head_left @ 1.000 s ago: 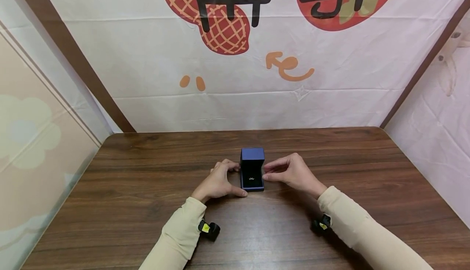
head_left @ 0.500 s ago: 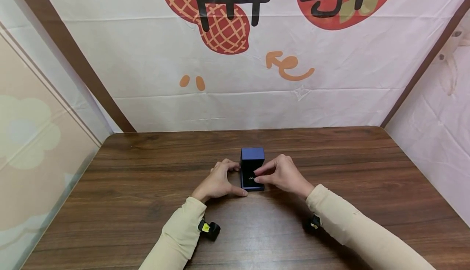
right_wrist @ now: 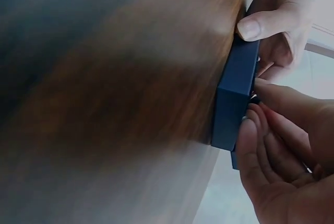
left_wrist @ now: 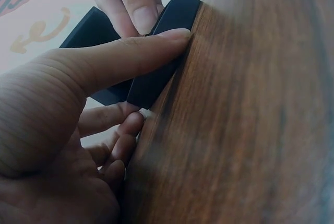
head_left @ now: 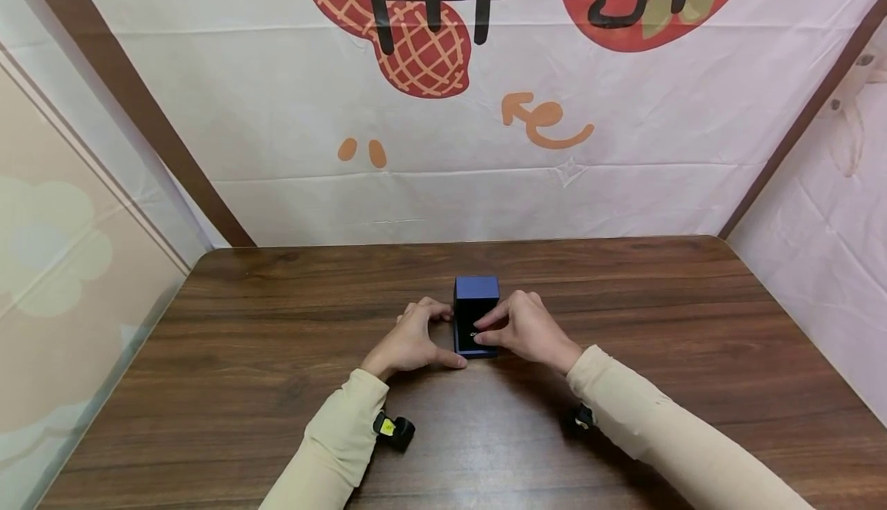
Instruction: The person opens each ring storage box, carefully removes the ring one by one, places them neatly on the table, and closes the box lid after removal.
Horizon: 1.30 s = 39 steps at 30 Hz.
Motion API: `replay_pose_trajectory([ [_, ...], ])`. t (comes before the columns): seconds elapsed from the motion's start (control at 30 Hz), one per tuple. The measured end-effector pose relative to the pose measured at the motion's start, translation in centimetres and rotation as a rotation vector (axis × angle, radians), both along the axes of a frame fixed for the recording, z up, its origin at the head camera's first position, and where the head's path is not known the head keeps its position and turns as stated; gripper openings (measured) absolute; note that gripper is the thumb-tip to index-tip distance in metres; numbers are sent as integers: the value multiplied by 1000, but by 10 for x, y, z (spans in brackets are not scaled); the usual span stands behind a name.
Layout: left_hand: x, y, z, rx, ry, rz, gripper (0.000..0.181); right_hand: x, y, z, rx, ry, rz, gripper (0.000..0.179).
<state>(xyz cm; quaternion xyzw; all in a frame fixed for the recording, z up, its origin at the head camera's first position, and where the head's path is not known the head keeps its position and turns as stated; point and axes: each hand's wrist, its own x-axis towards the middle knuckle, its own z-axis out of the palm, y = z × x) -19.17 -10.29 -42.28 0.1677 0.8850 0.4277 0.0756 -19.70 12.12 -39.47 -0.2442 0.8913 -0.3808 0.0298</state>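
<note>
A blue ring box (head_left: 476, 288) with a black inside stands open on the wooden table. My left hand (head_left: 412, 343) holds it from the left, the thumb (left_wrist: 141, 54) across its front edge and the fingers along its side. Inside the box sits a small ring (head_left: 473, 334), partly covered by fingertips. From the right, my right hand (head_left: 530, 331) reaches into the box and pinches at the ring with thumb and index finger. In the right wrist view, the thumb and fingers (right_wrist: 248, 135) meet at the box opening, hiding most of the ring.
The brown wood-grain table (head_left: 277, 325) spreads around the box on all sides. Behind it hangs a white printed cloth (head_left: 443, 186), with cloth walls to the left and right. A small black camera (head_left: 397, 431) is strapped at the left wrist.
My right hand has moved left from beside the box into its opening, its fingertips now at the ring. My left hand and the box have stayed in place.
</note>
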Motion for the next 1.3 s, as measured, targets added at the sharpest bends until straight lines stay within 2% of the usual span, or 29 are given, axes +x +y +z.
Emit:
replay_pose_trajectory([
  [0.23,0,-1,1,2,-9,2,74,0,-7,5,86,16,8,9],
  [0.5,2,-2,3,11,-36,7,76,2,-11,4,113,55,20,5],
  [0.8,3,-3,1,2,-21,2,77,3,-10,2,108,76,44,4],
  [1.3,1,0,-1,-5,-11,-6,77,3,-2,3,44,16,20,6],
])
